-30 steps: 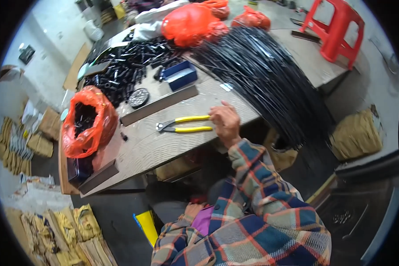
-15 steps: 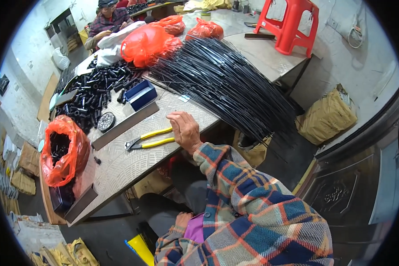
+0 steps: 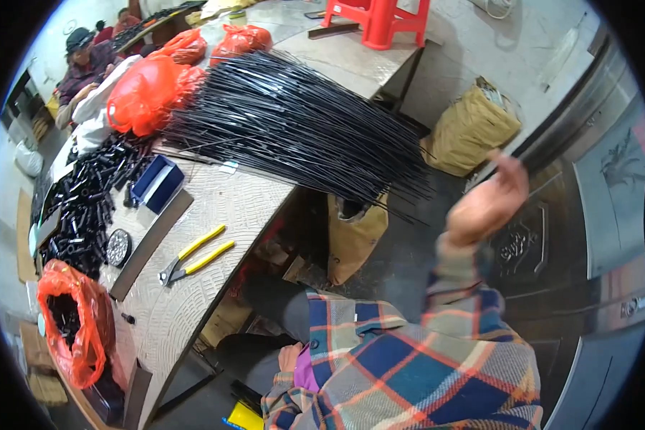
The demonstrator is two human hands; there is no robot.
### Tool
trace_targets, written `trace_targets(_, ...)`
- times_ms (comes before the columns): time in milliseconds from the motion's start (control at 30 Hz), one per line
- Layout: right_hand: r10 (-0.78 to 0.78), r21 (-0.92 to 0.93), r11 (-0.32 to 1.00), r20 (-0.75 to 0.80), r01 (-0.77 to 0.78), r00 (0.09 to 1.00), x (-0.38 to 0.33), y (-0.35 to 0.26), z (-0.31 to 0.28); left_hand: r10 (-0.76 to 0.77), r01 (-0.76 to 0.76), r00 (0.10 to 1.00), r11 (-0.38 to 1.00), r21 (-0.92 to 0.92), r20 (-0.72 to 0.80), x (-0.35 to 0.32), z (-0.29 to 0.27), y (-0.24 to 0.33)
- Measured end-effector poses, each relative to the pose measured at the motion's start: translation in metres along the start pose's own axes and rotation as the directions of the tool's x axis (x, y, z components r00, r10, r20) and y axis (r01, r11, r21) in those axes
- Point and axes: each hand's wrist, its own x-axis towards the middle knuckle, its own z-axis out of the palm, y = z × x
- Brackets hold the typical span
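My right hand is raised off to the right, away from the table and over the floor in front of the dark door. It is blurred, with its fingers stretched out and nothing visible in it. Low by my lap, my left hand shows only in part beside a purple cloth edge; its fingers are hidden. On the patterned tabletop lie yellow-handled pliers, their handles spread and no hand on them. Left of them are a metal angle bar, a round tin of small bits and a blue box.
Long black rods overhang the table's right edge. Black tubular parts are heaped at left, near red plastic bags. A red stool stands on the table. Sacks sit on the floor. A co-worker sits far left.
My right hand has left the spot by the plier handles and swung up to the right, off the table. The view has turned right, so the table appears further left. The pliers stay on the table.
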Motion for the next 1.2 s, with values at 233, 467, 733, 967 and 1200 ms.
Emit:
trace_targets(233,0.599,-0.079,0.464,-0.706,-0.883,0.378,-0.140,0.220,-0.220,0.199,-0.206,0.969,0.978,-0.037,-0.144,0.034,0.048,-0.045)
trace_targets(467,0.506,-0.344,0.203,-0.765,-0.917,0.399,-0.144,0.234,-0.079,0.311,-0.327,0.937,0.940,-0.093,-0.157,0.026,0.042,-0.050)
trace_targets(733,0.605,-0.467,0.213,-0.627,-0.858,0.492,-0.166,0.259,-0.015,0.309,-0.348,0.929,0.915,-0.204,-0.202,-0.005,0.028,-0.021)
trace_targets(967,0.781,-0.020,0.573,-0.290,-0.819,0.554,-0.072,0.198,-0.056,0.161,-0.185,0.979,0.958,-0.221,-0.122,0.000,-0.002,-0.008)
trace_targets(1200,0.152,-0.163,0.986,0.964,0.030,0.219,-0.034,0.005,0.164,0.021,-0.050,0.994,0.960,-0.274,-0.107,0.003,0.008,-0.008)
